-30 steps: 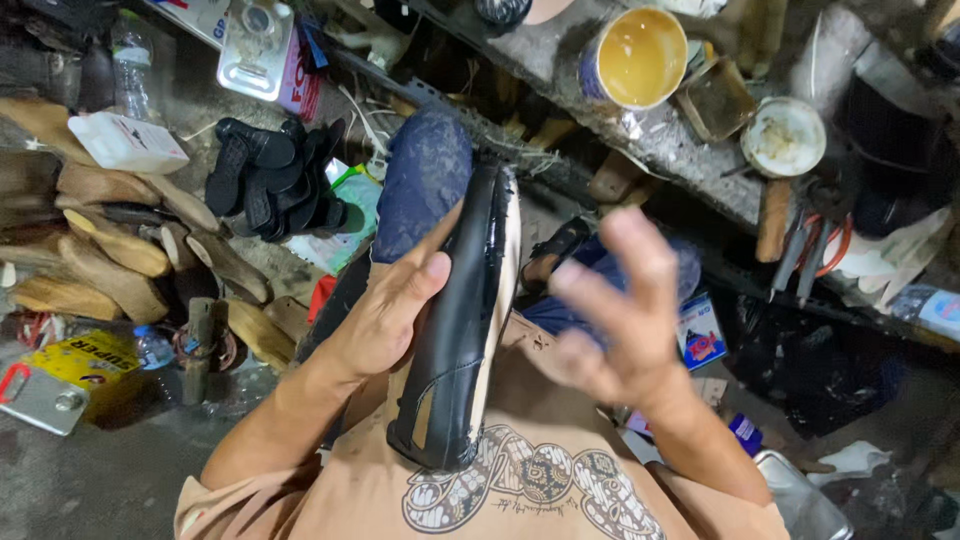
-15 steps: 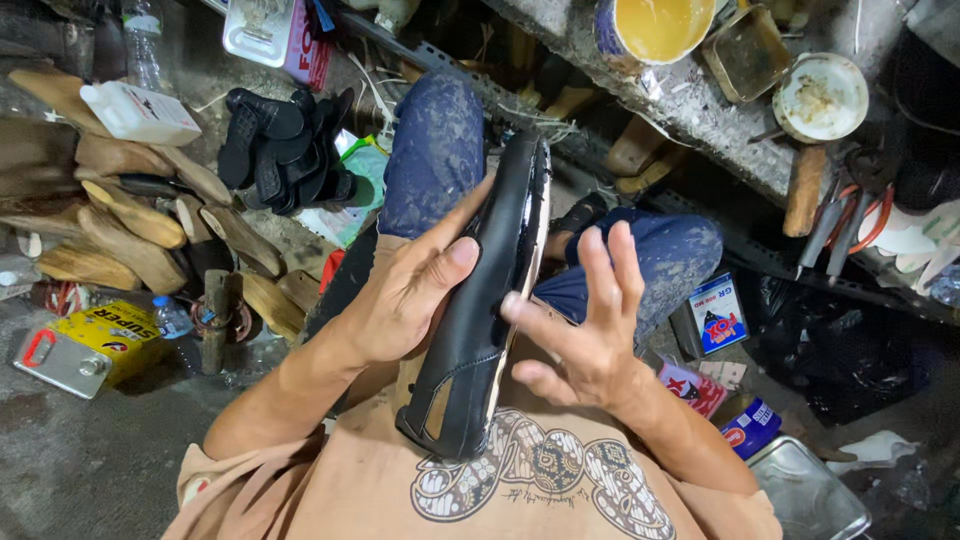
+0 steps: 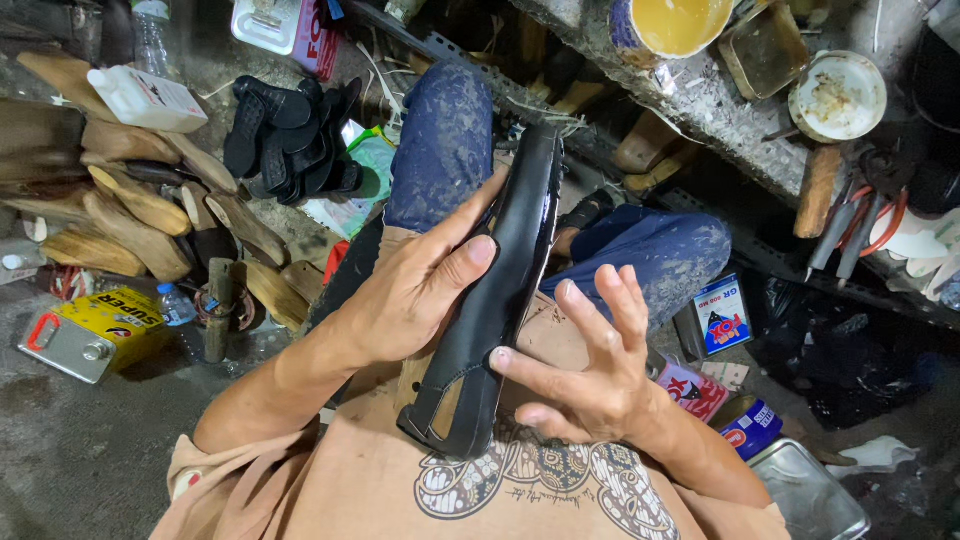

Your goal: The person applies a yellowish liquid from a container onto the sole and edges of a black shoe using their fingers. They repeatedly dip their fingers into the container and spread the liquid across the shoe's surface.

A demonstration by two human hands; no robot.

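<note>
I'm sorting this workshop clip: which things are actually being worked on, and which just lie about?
In hand: black shoe, left hand, right hand.
Lying about: wooden lasts, black soles, yellow can, glue tin, pliers.

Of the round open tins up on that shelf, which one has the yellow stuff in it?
The blue-sided tin at the top edge, above the black shoe. The round tin farther right is whitish inside with brownish residue.
</note>
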